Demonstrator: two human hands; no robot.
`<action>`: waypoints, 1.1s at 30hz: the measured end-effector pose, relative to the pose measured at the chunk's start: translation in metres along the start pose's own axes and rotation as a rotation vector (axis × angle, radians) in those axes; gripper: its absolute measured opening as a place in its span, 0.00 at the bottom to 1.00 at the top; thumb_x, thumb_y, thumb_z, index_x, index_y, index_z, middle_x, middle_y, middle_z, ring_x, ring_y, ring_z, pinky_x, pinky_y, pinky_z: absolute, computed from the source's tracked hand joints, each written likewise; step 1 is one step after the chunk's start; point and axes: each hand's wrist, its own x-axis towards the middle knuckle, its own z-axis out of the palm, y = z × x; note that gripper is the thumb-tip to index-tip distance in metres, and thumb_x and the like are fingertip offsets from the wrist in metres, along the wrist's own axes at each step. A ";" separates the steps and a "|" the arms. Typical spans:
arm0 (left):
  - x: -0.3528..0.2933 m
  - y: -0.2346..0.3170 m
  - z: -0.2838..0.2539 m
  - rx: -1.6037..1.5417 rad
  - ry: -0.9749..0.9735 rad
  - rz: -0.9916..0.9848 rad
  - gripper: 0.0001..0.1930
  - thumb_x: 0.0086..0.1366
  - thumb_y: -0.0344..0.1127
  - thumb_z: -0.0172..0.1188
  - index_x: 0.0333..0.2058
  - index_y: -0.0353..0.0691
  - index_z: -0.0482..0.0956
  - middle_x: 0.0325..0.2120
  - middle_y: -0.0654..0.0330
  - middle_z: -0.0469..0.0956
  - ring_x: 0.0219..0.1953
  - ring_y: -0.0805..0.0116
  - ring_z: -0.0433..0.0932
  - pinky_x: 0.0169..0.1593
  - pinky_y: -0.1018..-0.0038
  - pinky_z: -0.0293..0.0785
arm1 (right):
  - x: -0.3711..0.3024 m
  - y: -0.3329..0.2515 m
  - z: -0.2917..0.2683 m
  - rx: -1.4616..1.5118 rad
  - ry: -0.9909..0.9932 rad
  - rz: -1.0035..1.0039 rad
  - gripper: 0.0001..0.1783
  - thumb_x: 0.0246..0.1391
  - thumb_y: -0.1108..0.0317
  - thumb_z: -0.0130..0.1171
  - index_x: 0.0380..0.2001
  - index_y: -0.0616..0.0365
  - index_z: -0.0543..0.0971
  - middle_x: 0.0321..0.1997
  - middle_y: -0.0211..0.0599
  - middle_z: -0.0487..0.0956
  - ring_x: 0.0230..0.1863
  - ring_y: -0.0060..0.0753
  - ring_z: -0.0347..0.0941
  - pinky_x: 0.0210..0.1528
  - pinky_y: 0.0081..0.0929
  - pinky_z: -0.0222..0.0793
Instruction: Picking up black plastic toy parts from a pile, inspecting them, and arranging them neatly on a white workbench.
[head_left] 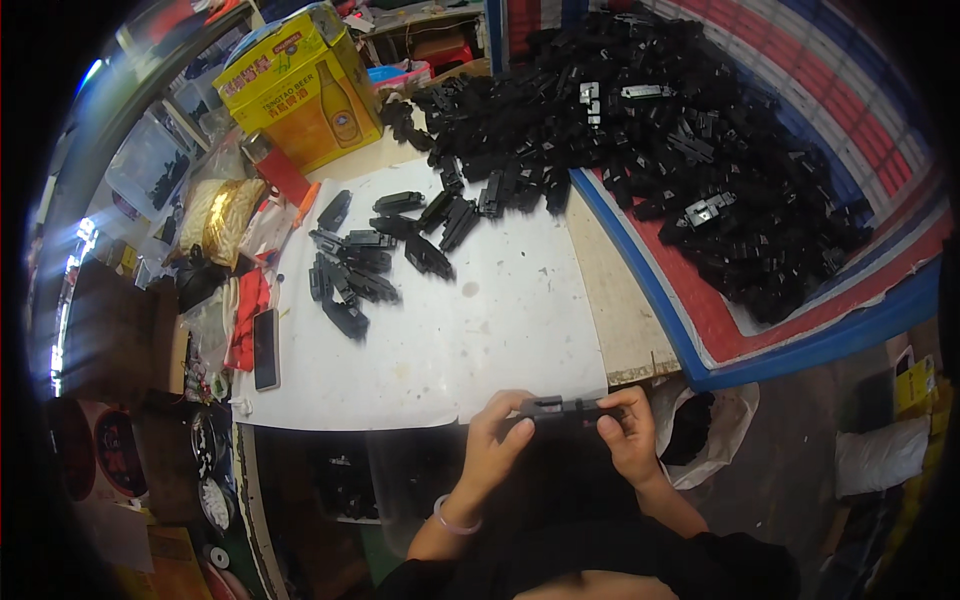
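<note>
Black elongated part (560, 409) is pinched between left hand (492, 437) and right hand (632, 435). Similar parts (429, 258) litter the white sheet (500, 340).

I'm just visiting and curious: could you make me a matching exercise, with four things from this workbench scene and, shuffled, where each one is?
Things
1. Phone
2. Bracelet
3. Held black part
4. Large black heap

Places
A. Between the left hand and right hand
B. At upper right, by striped sheeting
C. At the left edge of the white sheet
D. Around the left wrist

Pairs: 1-C, 2-D, 3-A, 4-B
</note>
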 end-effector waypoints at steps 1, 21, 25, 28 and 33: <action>-0.005 0.002 -0.004 0.000 0.025 -0.018 0.19 0.57 0.45 0.60 0.35 0.31 0.75 0.36 0.56 0.74 0.42 0.67 0.71 0.49 0.72 0.64 | 0.000 0.000 0.000 -0.020 -0.040 0.039 0.16 0.55 0.62 0.57 0.40 0.60 0.67 0.35 0.28 0.69 0.35 0.16 0.64 0.39 0.14 0.62; 0.194 -0.042 -0.171 1.951 0.188 0.645 0.30 0.47 0.28 0.58 0.53 0.52 0.68 0.56 0.61 0.65 0.65 0.60 0.53 0.64 0.48 0.41 | 0.003 -0.004 0.003 -0.247 -0.325 0.090 0.09 0.58 0.68 0.52 0.32 0.65 0.76 0.28 0.38 0.78 0.31 0.27 0.76 0.36 0.22 0.72; 0.217 -0.020 -0.187 1.934 -0.297 0.560 0.23 0.49 0.35 0.59 0.48 0.50 0.73 0.52 0.60 0.71 0.65 0.63 0.52 0.66 0.47 0.33 | -0.008 0.005 -0.014 -0.180 -0.190 0.131 0.10 0.59 0.68 0.50 0.31 0.65 0.75 0.27 0.38 0.77 0.29 0.27 0.75 0.35 0.23 0.72; 0.197 -0.021 -0.171 1.569 -0.333 0.493 0.19 0.47 0.49 0.62 0.35 0.44 0.79 0.29 0.58 0.79 0.50 0.58 0.71 0.66 0.48 0.36 | -0.009 0.011 -0.024 -0.135 -0.091 0.134 0.10 0.60 0.68 0.49 0.31 0.65 0.74 0.26 0.37 0.76 0.28 0.27 0.74 0.34 0.23 0.72; 0.112 0.006 -0.090 0.718 -0.664 0.010 0.21 0.57 0.42 0.59 0.46 0.37 0.75 0.39 0.54 0.75 0.43 0.58 0.70 0.50 0.67 0.63 | 0.014 0.020 -0.008 -0.121 -0.021 0.125 0.14 0.58 0.67 0.53 0.44 0.64 0.69 0.35 0.37 0.75 0.35 0.23 0.71 0.40 0.20 0.68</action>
